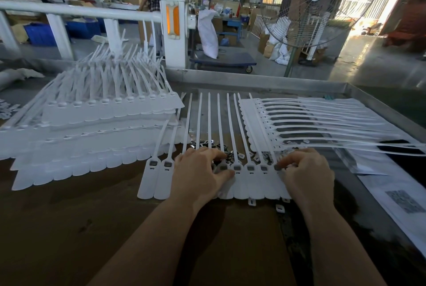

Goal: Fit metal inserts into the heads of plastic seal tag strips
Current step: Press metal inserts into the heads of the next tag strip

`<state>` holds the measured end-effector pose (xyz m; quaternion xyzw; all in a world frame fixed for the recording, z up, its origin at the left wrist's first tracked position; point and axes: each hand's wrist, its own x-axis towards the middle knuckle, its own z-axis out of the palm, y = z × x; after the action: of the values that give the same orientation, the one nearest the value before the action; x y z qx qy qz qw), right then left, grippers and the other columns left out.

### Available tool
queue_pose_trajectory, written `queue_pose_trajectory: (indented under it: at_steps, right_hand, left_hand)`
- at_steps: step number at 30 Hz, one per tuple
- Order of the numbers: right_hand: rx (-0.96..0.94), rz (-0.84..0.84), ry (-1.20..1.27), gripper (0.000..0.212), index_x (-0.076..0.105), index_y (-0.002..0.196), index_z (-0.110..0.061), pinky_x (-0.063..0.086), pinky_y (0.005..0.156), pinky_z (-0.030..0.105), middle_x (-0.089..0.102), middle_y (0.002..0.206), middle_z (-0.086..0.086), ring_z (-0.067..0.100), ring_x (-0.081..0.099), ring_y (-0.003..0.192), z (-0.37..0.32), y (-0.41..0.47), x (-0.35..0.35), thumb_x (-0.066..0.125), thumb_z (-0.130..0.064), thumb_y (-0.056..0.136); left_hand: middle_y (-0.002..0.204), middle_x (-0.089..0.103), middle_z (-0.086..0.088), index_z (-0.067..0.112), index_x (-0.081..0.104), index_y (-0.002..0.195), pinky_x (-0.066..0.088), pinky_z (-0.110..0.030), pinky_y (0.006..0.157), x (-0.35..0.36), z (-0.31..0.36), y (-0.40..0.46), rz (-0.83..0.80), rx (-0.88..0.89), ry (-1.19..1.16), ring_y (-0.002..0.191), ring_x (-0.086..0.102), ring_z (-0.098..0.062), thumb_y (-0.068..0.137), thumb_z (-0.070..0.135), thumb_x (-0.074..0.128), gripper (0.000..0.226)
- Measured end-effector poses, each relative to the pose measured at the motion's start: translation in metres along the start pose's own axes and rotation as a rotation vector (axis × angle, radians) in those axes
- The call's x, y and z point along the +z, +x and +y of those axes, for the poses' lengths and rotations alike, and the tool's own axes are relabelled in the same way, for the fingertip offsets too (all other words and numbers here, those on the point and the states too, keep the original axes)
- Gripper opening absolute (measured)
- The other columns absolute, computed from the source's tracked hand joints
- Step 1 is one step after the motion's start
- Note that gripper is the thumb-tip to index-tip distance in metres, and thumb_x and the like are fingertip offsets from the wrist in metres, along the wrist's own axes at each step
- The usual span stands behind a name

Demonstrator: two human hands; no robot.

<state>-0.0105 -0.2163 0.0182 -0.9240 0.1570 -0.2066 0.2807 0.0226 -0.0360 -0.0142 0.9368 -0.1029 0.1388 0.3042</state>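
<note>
Both grips are down on the same joined row of white seal tag strips [239,177] lying flat on the brown desk [69,228], tails pointing away from the person. Left hand [198,177] has its fingers curled over the strip heads, thumb pressing next to a head that shows a dark metal insert [223,167]; can't tell if it's actually pinching anything. Right hand [306,175] is curled at the right end of the row, fingertips [284,166] bunched on a dark insert at the last head, looks like a pinch. Several heads in the row have dark inserts seated. Loose inserts [207,144] sit in a small pile just beyond the hands, between the tails. Big stack of strip sheets [92,124] is on the left, another sheet [299,122] lies off to the right on paper [396,193].
</note>
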Motion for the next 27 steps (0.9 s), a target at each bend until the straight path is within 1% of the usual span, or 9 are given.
queue_pose_trajectory:
  at_steps: [2, 4, 6, 9, 11, 15, 21, 27]
  right_hand:
    - [-0.009, 0.018, 0.001, 0.037, 0.061, 0.062, -0.026, 0.039, 0.094, 0.046, 0.05, 0.096, -0.005, 0.023, 0.05, 0.105, 0.0006, 0.0005, 0.0007, 0.05, 0.006, 0.078]
    - [-0.021, 0.041, -0.005, 0.036, 0.06, 0.063, -0.026, 0.037, 0.094, 0.041, 0.048, 0.093, -0.007, 0.023, 0.049, 0.105, 0.0012, 0.0002, 0.0014, 0.051, 0.006, 0.078]
    - [-0.029, 0.049, -0.014, 0.036, 0.06, 0.064, -0.025, 0.033, 0.092, 0.039, 0.052, 0.097, -0.005, 0.022, 0.048, 0.106, 0.0022, -0.0002, 0.0022, 0.051, 0.006, 0.079]
    - [-0.037, 0.038, -0.028, 0.036, 0.059, 0.063, -0.026, 0.033, 0.093, 0.04, 0.057, 0.104, -0.001, 0.023, 0.048, 0.107, 0.0028, 0.0001, 0.0034, 0.051, 0.006, 0.078]
    - [-0.041, 0.017, -0.046, 0.037, 0.058, 0.064, -0.028, 0.033, 0.093, 0.041, 0.055, 0.102, -0.003, 0.023, 0.048, 0.106, 0.0032, 0.0005, 0.0037, 0.051, 0.005, 0.079]
    - [-0.043, -0.009, -0.054, 0.038, 0.058, 0.066, -0.029, 0.032, 0.095, 0.041, 0.044, 0.094, -0.009, 0.021, 0.046, 0.107, 0.0047, 0.0004, 0.0038, 0.05, 0.006, 0.081]
    - [-0.009, 0.0, 0.044, 0.046, 0.054, 0.06, -0.031, 0.038, 0.094, 0.048, 0.047, 0.093, -0.007, 0.021, 0.048, 0.103, 0.0028, 0.0019, 0.004, 0.045, 0.011, 0.077]
    - [-0.012, 0.002, 0.033, 0.043, 0.059, 0.066, -0.029, 0.038, 0.095, 0.048, 0.047, 0.097, -0.007, 0.022, 0.048, 0.106, 0.0054, 0.0036, 0.0064, 0.045, 0.011, 0.078]
  left_hand:
    - [0.123, 0.057, 0.013, 0.036, 0.057, 0.12, 0.023, -0.033, 0.102, 0.0001, -0.0001, 0.0007, 0.002, 0.002, 0.001, 0.115, 0.042, -0.01, 0.077, 0.056, 0.065, 0.048]
    - [0.121, 0.058, 0.013, 0.036, 0.057, 0.12, 0.023, -0.032, 0.101, 0.0001, -0.0006, 0.0007, 0.004, 0.003, -0.006, 0.114, 0.042, -0.01, 0.077, 0.055, 0.065, 0.048]
    - [0.12, 0.058, 0.013, 0.036, 0.057, 0.12, 0.023, -0.032, 0.101, 0.0004, -0.0012, 0.0006, 0.004, 0.004, -0.006, 0.113, 0.042, -0.009, 0.077, 0.055, 0.064, 0.048]
    - [0.12, 0.058, 0.013, 0.036, 0.057, 0.12, 0.023, -0.032, 0.1, 0.0006, -0.0015, 0.0004, 0.003, 0.004, -0.006, 0.113, 0.042, -0.009, 0.077, 0.055, 0.064, 0.048]
    - [0.12, 0.058, 0.013, 0.036, 0.057, 0.12, 0.023, -0.032, 0.1, 0.0006, -0.0015, 0.0004, 0.002, 0.006, -0.004, 0.113, 0.042, -0.01, 0.077, 0.055, 0.064, 0.048]
    - [0.121, 0.058, 0.014, 0.037, 0.057, 0.12, 0.024, -0.032, 0.101, 0.0007, -0.0016, 0.0007, 0.004, 0.007, 0.002, 0.114, 0.042, -0.01, 0.077, 0.055, 0.064, 0.047]
    - [0.121, 0.057, 0.013, 0.036, 0.056, 0.12, 0.023, -0.033, 0.1, 0.0019, -0.0008, 0.0017, 0.004, 0.007, 0.0, 0.112, 0.04, -0.009, 0.077, 0.055, 0.064, 0.048]
    - [0.121, 0.057, 0.013, 0.036, 0.056, 0.121, 0.023, -0.032, 0.1, 0.0029, -0.0012, 0.0029, -0.002, 0.001, -0.003, 0.113, 0.04, -0.009, 0.077, 0.054, 0.065, 0.048]
